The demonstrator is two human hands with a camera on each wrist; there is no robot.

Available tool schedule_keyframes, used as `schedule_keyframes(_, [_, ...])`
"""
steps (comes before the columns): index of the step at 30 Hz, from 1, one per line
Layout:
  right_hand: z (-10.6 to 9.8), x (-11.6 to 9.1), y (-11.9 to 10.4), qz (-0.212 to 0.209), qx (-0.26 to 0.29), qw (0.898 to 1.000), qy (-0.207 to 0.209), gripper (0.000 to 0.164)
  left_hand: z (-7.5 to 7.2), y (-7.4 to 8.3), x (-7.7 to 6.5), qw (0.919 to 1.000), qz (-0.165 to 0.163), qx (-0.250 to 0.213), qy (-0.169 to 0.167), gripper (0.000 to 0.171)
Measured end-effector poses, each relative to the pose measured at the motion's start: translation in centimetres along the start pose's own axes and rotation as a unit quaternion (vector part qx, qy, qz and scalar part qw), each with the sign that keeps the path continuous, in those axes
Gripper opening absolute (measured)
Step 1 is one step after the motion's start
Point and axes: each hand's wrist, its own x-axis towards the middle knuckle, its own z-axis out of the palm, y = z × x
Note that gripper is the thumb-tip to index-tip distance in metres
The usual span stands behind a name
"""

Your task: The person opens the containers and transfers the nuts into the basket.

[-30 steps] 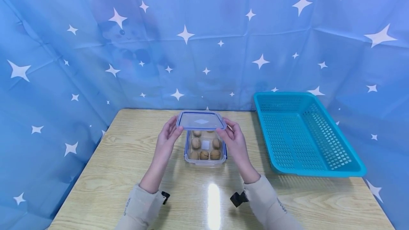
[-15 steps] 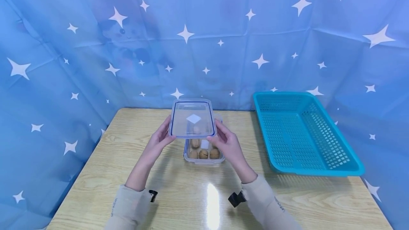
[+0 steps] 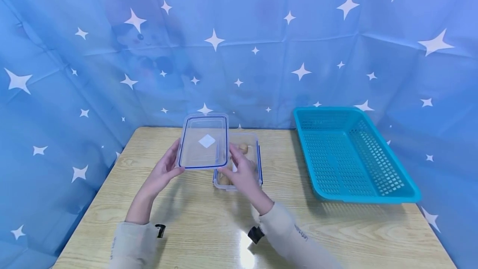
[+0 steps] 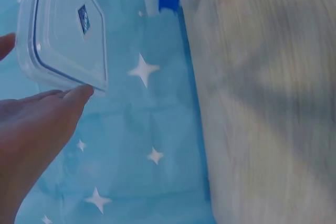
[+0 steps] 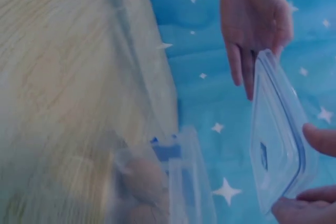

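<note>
A clear plastic lid [image 3: 198,152] with a blue seal and a white diamond label is held up, tilted, between both hands. My left hand [image 3: 160,173] grips its left edge, thumb at the near corner. On the opposite edge, my right hand [image 3: 242,173] pinches it with thumb and fingers. Below and to the right, the clear food container [image 3: 257,136] stands on the table with walnuts [image 3: 243,148] in it, partly covered by the lid and right hand. The right wrist view shows the lid [image 5: 273,140] edge-on between the hands, beside the container [image 5: 194,182].
A turquoise perforated basket [image 3: 332,173] stands on the right side of the wooden table [image 3: 298,227]. Behind the table hangs a blue curtain [image 3: 254,24] with white stars.
Both hands have carried the lid left and toward me, tipping it up. More of the container's far right part now shows, while the right hand covers its middle.
</note>
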Motion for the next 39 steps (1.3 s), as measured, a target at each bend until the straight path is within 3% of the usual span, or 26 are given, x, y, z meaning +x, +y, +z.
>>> schedule_keyframes(9, [3.2, 0.7, 0.0, 0.012, -0.071, 0.995, -0.066, 0.081, -3.8, -1.5, -1.5, 0.9993, -0.024, 0.019, -0.022, 0.087])
schedule_keyframes(14, [4.9, 0.7, -0.5, 0.081, -0.067, 0.986, -0.128, 0.093, -6.0, -2.6, -2.4, 0.9973, -0.024, 0.047, -0.051, 0.087])
schedule_keyframes(19, [6.6, 0.7, -0.3, 0.114, -0.049, 0.979, -0.163, 0.099, -7.4, -3.5, -3.2, 0.9941, -0.042, 0.069, -0.072, 0.089])
schedule_keyframes(28, [8.9, 0.4, 1.2, 0.187, -0.015, 0.968, -0.166, 0.106, -8.1, -5.2, -3.4, 0.9860, -0.091, 0.101, -0.097, 0.093])
schedule_keyframes(34, [10.0, 0.2, 2.0, 0.208, -0.012, 0.967, -0.146, 0.103, -7.8, -6.1, -3.2, 0.9816, -0.109, 0.109, -0.112, 0.093])
schedule_keyframes(39, [10.2, 0.2, 2.6, 0.210, -0.011, 0.967, -0.142, 0.101, -7.8, -6.5, -3.1, 0.9771, -0.129, 0.136, -0.100, 0.092])
